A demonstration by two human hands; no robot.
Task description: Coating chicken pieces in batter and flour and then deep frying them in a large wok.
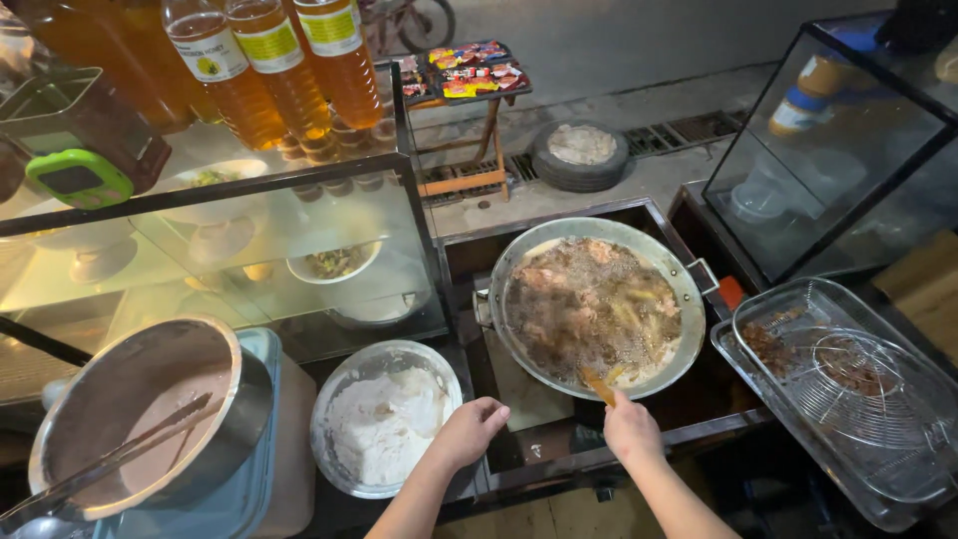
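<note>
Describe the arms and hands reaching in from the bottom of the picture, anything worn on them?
Both forearms are bare as far as the picture shows: no sleeves, gloves, watch or bracelets. The left hand and right hand show no rings from this angle. Each arm enters slim and straight from the lower edge.

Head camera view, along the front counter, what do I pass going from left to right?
Steel pot with tongs → bowl of white flour → left hand → right hand holding a wooden utensil at the near edge of the frying pan → metal tray with a wire strainer.
</note>
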